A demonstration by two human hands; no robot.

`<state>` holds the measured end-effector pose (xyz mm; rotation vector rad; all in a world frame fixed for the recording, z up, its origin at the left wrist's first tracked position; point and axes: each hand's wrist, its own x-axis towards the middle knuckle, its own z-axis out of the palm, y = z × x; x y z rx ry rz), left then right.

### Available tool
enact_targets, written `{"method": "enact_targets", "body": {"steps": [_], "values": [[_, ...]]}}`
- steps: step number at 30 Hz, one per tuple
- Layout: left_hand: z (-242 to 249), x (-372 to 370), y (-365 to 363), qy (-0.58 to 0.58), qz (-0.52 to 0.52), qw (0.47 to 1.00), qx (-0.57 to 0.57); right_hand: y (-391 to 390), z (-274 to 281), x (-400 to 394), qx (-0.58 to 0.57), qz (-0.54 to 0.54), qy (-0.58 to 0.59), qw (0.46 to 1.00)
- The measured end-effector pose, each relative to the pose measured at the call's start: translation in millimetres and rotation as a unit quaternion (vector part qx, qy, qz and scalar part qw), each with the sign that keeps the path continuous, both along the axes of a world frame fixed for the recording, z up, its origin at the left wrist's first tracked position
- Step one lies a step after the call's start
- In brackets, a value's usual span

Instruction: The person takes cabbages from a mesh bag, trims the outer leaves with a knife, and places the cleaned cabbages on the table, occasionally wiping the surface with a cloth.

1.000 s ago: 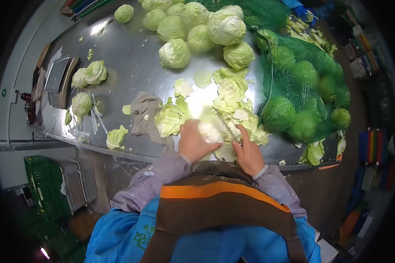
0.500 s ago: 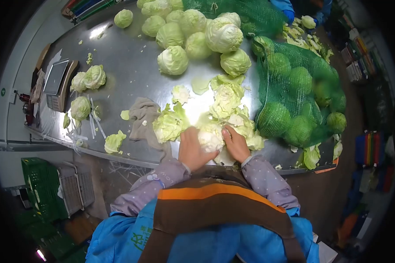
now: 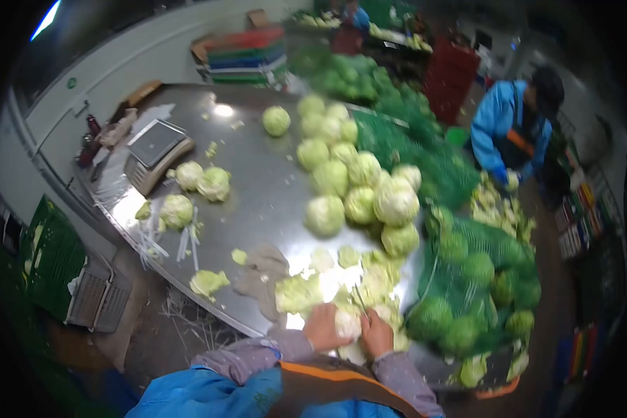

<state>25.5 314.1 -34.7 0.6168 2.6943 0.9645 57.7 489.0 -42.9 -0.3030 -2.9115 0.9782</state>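
Near the table's front edge, my left hand [image 3: 324, 328] is closed around the side of a small pale cabbage head [image 3: 347, 324]. My right hand [image 3: 377, 334] is close to its other side, fingers curled on what looks like a knife [image 3: 360, 299]. Its thin dark blade points away from me; the handle is hidden in the fist. Loose cabbage leaves [image 3: 377, 276] lie just beyond both hands. More trimmed leaves [image 3: 297, 295] are to the left of them, next to a grey cloth [image 3: 262, 274].
Whole cabbages [image 3: 364, 169] are heaped farther back on the metal table [image 3: 258, 188]. Green net sacks of cabbages [image 3: 460, 306] stand at right. A scale [image 3: 153, 150] sits at left near several cabbages [image 3: 214, 184]. Another person [image 3: 501, 125] in blue handles a cabbage at far right.
The view has tilted up and turned, showing more of the room and the other person. A thin blade now shows above my right hand. My left hand stays on the cabbage.
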Motion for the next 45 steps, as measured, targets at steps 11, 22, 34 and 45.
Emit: {"method": "enact_targets", "body": {"steps": [11,22,34,45], "values": [[-19,7,-15,0.020,-0.007,0.999,0.039,9,-36,-27,0.069,0.004,-0.107,0.992],[5,-11,-60,-0.156,-0.069,0.983,0.065,1,-91,-27,-0.027,-0.033,-0.067,0.997],[-20,-7,-11,-0.478,0.185,0.718,0.471,-11,-20,21,-0.565,-0.075,-0.089,0.817],[103,-32,4,0.008,-0.082,0.989,0.126,19,44,20,-0.739,-0.037,-0.094,0.666]]}}
